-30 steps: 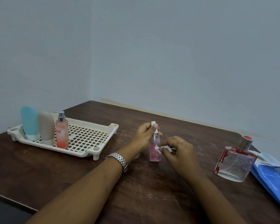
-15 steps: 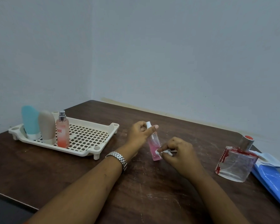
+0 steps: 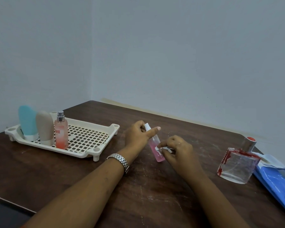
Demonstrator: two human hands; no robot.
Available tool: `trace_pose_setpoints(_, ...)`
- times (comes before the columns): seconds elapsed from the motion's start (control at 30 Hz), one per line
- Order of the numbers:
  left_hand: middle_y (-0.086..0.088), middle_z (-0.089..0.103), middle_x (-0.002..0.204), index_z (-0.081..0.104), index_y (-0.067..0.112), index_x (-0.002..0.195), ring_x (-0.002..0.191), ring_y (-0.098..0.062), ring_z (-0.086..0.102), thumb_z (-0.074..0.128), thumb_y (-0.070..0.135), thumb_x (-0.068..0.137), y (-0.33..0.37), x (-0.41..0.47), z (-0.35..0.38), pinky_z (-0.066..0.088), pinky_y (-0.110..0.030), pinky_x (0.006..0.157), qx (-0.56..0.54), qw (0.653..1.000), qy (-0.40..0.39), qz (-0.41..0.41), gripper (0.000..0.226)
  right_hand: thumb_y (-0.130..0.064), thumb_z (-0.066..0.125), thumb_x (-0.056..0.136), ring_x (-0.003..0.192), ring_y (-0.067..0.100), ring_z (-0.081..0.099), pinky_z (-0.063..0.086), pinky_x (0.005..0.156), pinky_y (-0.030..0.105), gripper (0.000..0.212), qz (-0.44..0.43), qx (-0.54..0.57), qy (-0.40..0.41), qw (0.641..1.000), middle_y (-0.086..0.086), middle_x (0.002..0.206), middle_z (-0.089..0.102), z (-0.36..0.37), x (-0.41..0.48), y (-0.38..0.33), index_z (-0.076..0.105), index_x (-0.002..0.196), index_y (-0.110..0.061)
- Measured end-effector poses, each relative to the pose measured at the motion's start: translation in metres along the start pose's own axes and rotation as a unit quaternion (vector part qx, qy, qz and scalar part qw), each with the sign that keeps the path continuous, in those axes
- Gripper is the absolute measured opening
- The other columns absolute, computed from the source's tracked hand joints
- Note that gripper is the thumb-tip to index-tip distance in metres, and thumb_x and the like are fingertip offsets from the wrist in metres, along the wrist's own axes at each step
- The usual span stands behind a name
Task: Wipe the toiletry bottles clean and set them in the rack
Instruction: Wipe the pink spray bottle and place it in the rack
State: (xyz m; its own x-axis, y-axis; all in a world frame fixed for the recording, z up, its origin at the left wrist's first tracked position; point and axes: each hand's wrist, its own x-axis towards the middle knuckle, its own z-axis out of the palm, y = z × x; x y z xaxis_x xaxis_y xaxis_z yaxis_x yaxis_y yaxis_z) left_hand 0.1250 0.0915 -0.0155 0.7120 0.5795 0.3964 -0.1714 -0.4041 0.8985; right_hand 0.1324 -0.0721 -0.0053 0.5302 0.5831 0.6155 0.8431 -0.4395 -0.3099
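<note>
Left hand: my left hand grips the white cap end of the small pink bottle, with the thumb stretched along it.
Right hand: my right hand pinches a white wipe against the bottle's side.
Pink bottle: it is tilted between my hands, low over the counter, with its top leaning left.
Rack: the cream rack on the left holds a blue tube, a beige tube and a peach spray bottle, upright in a row.
Right side: a square glass bottle stands just beside a blue packet.
</note>
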Motion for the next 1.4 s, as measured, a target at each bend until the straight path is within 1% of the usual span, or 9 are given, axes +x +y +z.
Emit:
trace_pose_setpoints(0.17,0.005,0.049,0.059,0.054,0.013,0.072,0.052,-0.01,0.042,0.076,0.051,0.072,0.001,0.0,-0.002,0.031,-0.02,0.046,0.031,0.999,0.023,-0.012,0.044,-0.017,0.068,0.082,0.073,0.012,0.052,0.049,0.059,0.028,0.013,-0.03,-0.074,-0.048,0.996,-0.003,0.084,0.056,-0.001,0.0,-0.002,0.073,0.093,-0.021)
trace_pose_setpoints(0.33,0.003,0.051,0.059,0.056,0.01,0.072,0.053,-0.011,0.044,0.075,0.054,0.072,0.0,0.0,-0.004,0.034,-0.025,0.049,0.045,0.998,0.027,-0.02,0.048,-0.021,0.067,0.082,0.076,0.006,0.047,0.032,0.058,0.01,0.014,-0.018,-0.069,-0.094,0.993,-0.011,0.086,0.049,-0.01,-0.002,0.0,0.073,0.095,-0.021)
trace_pose_setpoints(0.57,0.002,0.054,0.062,0.058,0.01,0.074,0.054,-0.01,0.046,0.071,0.054,0.076,0.006,-0.003,-0.005,0.032,-0.022,0.047,0.1,0.994,0.032,0.008,0.046,-0.021,0.065,0.085,0.072,0.006,0.049,0.04,0.057,0.015,0.014,-0.006,-0.07,-0.027,0.997,-0.007,0.083,0.051,-0.003,-0.001,-0.003,0.072,0.098,-0.02)
trace_pose_setpoints(0.7,0.002,0.054,0.061,0.059,0.007,0.076,0.053,-0.011,0.045,0.071,0.056,0.075,0.005,-0.002,-0.005,0.034,-0.026,0.05,0.102,0.994,0.037,0.007,0.05,-0.017,0.069,0.081,0.075,0.014,0.054,0.044,0.057,0.021,0.012,-0.07,-0.105,-0.047,0.991,-0.002,0.086,0.059,0.002,-0.001,-0.009,0.074,0.092,-0.016)
trace_pose_setpoints(0.87,0.002,0.056,0.061,0.06,0.008,0.074,0.053,-0.012,0.047,0.072,0.055,0.074,0.003,0.0,-0.006,0.036,-0.027,0.051,0.097,0.994,0.039,0.003,0.049,-0.02,0.055,0.089,0.09,0.014,0.049,0.039,0.065,0.02,0.022,-0.076,-0.147,-0.098,0.981,-0.001,0.099,0.056,-0.003,-0.002,-0.009,0.07,0.105,-0.018)
trace_pose_setpoints(1.0,-0.001,0.061,0.062,0.059,0.015,0.069,0.054,-0.013,0.051,0.073,0.05,0.076,-0.001,0.003,-0.007,0.042,-0.028,0.052,0.068,0.997,0.025,-0.013,0.038,-0.023,0.059,0.087,0.082,0.008,0.047,0.034,0.059,0.011,0.021,-0.025,-0.111,-0.084,0.99,-0.005,0.096,0.054,-0.006,-0.001,0.001,0.07,0.104,-0.02)
trace_pose_setpoints(1.13,-0.005,0.068,0.069,0.064,0.012,0.074,0.058,-0.014,0.057,0.07,0.049,0.079,0.003,0.0,-0.006,0.042,-0.025,0.053,0.085,0.996,0.013,0.003,0.038,-0.021,0.061,0.088,0.076,0.005,0.048,0.036,0.059,0.011,0.016,0.01,-0.071,-0.029,0.997,-0.008,0.088,0.05,-0.004,0.0,0.001,0.07,0.102,-0.02)
trace_pose_setpoints(1.27,-0.001,0.068,0.067,0.066,0.011,0.078,0.054,-0.007,0.054,0.064,0.049,0.085,0.007,-0.002,-0.007,0.034,-0.016,0.047,0.109,0.994,0.006,0.009,0.038,-0.018,0.063,0.087,0.078,0.007,0.05,0.044,0.062,0.016,0.015,-0.003,-0.06,-0.04,0.997,-0.006,0.09,0.053,0.003,0.001,-0.004,0.071,0.1,-0.02)
trace_pose_setpoints(1.4,-0.008,0.071,0.078,0.064,0.008,0.085,0.065,-0.018,0.063,0.058,0.043,0.091,0.002,-0.002,-0.004,0.04,-0.021,0.054,0.065,0.998,-0.026,0.004,0.035,-0.019,0.068,0.082,0.075,0.006,0.05,0.045,0.061,0.017,0.009,0.026,-0.013,-0.063,0.998,-0.006,0.086,0.054,-0.001,-0.001,-0.002,0.072,0.089,-0.022)
